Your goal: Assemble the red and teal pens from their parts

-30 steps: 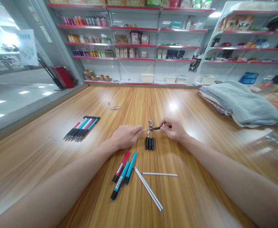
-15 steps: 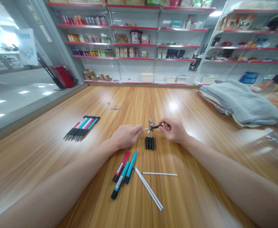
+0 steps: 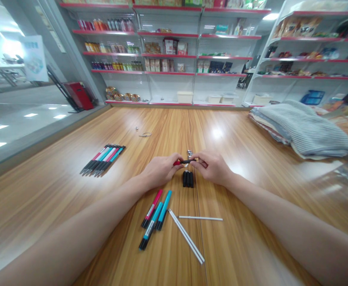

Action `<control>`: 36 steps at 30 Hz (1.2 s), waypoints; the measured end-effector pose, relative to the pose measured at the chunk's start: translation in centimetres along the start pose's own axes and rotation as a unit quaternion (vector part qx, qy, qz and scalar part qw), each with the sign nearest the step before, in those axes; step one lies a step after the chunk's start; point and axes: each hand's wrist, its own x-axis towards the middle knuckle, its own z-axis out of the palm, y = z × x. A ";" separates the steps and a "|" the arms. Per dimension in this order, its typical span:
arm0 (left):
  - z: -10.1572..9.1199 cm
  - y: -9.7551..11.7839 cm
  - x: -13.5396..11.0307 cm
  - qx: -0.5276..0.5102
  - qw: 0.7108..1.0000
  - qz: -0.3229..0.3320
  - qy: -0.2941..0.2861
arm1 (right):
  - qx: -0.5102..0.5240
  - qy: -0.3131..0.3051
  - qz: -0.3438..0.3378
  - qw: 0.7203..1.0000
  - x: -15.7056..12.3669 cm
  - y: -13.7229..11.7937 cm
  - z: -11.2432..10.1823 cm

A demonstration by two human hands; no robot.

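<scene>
Folded striped cloth (image 3: 310, 129), red-edged shelves (image 3: 168, 35), coloured bottles (image 3: 112, 26), possibly a red cart (image 3: 80, 95)

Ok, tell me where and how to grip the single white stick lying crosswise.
Probably best pinched mid-length, straight down from above: the white stick is thin and lies flat, running left to right, so thumb and finger can close on its near and far sides, clear of the paired sticks.

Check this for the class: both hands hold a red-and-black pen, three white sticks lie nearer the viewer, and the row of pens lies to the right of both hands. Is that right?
Not quite: in the head view, the row of pens lies to the left. The rest stands: left hand and right hand hold the red-and-black pen; three white sticks lie nearer.
</scene>
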 end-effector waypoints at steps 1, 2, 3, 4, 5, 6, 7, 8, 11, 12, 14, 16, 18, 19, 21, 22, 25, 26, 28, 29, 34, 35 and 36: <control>0.0 0.0 0.0 0.005 1.000 0.001 0.003 | -0.001 0.001 -0.002 1.000 0.0 -0.1 0.0; 0.0 -0.1 0.0 0.011 1.000 0.002 0.005 | -0.002 0.002 -0.004 1.000 0.0 -0.1 0.0; 0.0 -0.1 0.0 0.017 1.000 0.005 0.005 | -0.002 0.004 -0.007 1.000 0.0 -0.2 -0.1; 0.1 -0.1 0.0 0.021 1.000 0.010 0.003 | -0.002 0.006 -0.011 1.000 0.0 -0.2 -0.1; 0.1 -0.2 0.1 0.025 1.000 0.015 0.001 | -0.001 0.009 -0.014 1.000 0.0 -0.3 -0.1; 0.1 -0.2 0.1 0.029 0.999 0.020 -0.001 | 0.000 0.011 -0.018 1.000 0.0 -0.3 -0.1; 0.1 -0.2 0.1 0.031 0.999 0.025 -0.003 | 0.000 0.011 -0.020 1.000 0.0 -0.3 -0.1; 0.1 -0.3 0.1 0.033 0.999 0.031 -0.005 | 0.001 0.011 -0.020 1.000 0.0 -0.3 0.0; 0.1 -0.3 0.1 0.037 0.998 0.045 -0.012 | 0.002 0.006 -0.021 1.000 0.1 -0.2 0.1; 0.1 -0.3 0.1 0.039 0.998 0.048 -0.014 | 0.004 0.004 -0.022 1.000 0.1 -0.1 0.1; 0.1 -0.2 0.1 0.043 0.998 0.052 -0.017 | 0.012 0.000 -0.023 1.000 0.0 -0.2 0.1; 0.0 -0.2 0.1 0.046 0.997 0.054 -0.018 | 0.018 -0.006 -0.022 1.000 0.0 -0.3 0.1; 0.0 -0.2 0.1 0.050 0.997 0.056 -0.019 | 0.020 -0.013 -0.023 0.999 -0.1 -0.5 0.0; 0.0 -0.2 0.1 0.051 0.997 0.057 -0.020 | 0.019 -0.015 -0.025 0.999 -0.2 -0.5 0.0; 0.0 -0.2 0.0 0.050 0.997 0.056 -0.020 | 0.018 -0.013 -0.029 0.999 -0.2 -0.5 0.0; 0.0 -0.2 0.0 0.046 0.997 0.056 -0.018 | 0.016 -0.010 -0.030 0.999 -0.2 -0.5 0.0; 0.0 -0.1 0.0 0.018 0.999 0.049 -0.001 | 0.010 -0.005 -0.031 0.999 -0.2 -0.3 0.2; 0.0 0.0 0.0 0.011 0.999 0.046 0.005 | 0.008 -0.006 -0.029 1.000 -0.2 -0.2 0.2; 0.0 0.0 0.0 0.007 0.999 0.045 0.010 | 0.008 -0.005 -0.023 1.000 -0.2 -0.3 0.2; -0.1 0.0 0.0 0.010 0.999 0.048 0.009 | 0.010 -0.004 -0.019 1.000 -0.2 -0.4 0.2; -0.2 0.2 -0.1 0.031 0.998 0.053 0.003 | 0.011 0.002 -0.022 1.000 -0.2 -0.6 0.0; -0.2 0.2 -0.1 0.031 0.998 0.049 0.006 | 0.006 0.002 -0.026 1.000 -0.2 -0.6 0.0; -0.2 0.3 -0.1 0.030 0.998 0.046 0.010 | 0.000 0.001 -0.028 1.000 -0.2 -0.5 0.1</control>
